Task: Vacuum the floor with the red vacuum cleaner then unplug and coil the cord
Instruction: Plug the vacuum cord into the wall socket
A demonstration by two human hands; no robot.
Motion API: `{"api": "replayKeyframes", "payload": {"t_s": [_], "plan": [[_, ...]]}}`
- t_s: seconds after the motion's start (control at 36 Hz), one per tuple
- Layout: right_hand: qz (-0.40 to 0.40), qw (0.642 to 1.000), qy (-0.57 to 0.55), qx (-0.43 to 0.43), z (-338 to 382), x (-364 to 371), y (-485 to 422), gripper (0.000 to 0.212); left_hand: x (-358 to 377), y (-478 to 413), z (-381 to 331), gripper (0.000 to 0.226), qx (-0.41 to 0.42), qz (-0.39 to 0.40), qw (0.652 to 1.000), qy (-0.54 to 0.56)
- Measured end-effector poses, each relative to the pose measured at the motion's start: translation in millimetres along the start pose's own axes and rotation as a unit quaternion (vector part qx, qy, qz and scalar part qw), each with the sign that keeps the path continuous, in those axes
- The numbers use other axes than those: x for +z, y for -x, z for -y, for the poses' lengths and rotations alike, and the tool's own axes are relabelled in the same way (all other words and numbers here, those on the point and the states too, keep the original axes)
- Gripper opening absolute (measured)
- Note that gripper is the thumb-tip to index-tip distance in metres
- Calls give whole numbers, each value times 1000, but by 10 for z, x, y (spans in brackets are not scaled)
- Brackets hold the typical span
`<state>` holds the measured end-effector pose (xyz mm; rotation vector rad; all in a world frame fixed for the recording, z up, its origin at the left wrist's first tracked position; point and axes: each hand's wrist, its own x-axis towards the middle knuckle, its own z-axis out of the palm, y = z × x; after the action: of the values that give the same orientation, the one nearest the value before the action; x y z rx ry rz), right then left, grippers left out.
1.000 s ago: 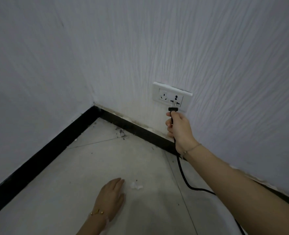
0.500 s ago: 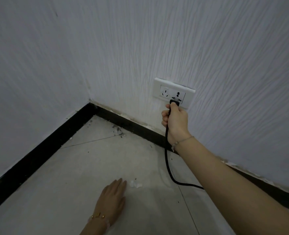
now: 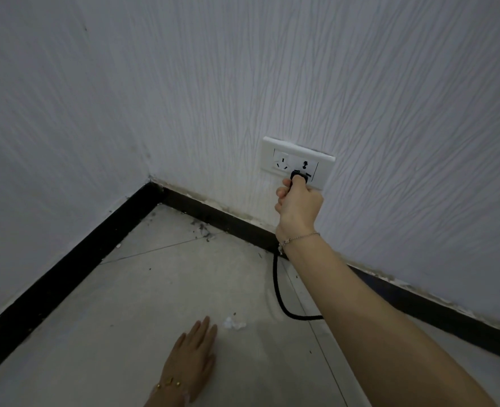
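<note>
A white double wall socket [image 3: 284,160] sits low on the textured wall. My right hand [image 3: 300,207] grips the black plug [image 3: 298,177], which is pressed against the socket's right outlet. The black cord [image 3: 278,292] hangs from below my wrist and loops over the floor behind my forearm. My left hand [image 3: 194,361] rests flat on the tiled floor with straight fingers, holding nothing. The red vacuum cleaner is out of view.
A black skirting board [image 3: 66,268] runs along both walls and meets in the corner. Dust and dark debris [image 3: 203,230] lie near the corner. A small white scrap [image 3: 234,324] lies just ahead of my left fingertips.
My right hand has moved the plug up from just below the socket onto its right outlet. The cord loop has shifted with it. My left hand has stayed flat on the floor.
</note>
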<state>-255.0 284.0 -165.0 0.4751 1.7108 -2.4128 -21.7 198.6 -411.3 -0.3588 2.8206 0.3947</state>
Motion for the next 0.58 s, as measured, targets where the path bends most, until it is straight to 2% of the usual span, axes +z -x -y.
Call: {"api": "replayKeyframes", "payload": {"t_s": [0.11,0.22,0.58], "plan": [[25,999,26,-15,-60,-79,4,26,-27,0,6,43,4,-2,1000,-12],[33,999,6,-5,0,-120,-21,26,-8,-23,36,59,4,4,1000,-14],[4,999,-44,5,59,-22,-67,26,-79,-48,30,61,-15,33,999,1]]}}
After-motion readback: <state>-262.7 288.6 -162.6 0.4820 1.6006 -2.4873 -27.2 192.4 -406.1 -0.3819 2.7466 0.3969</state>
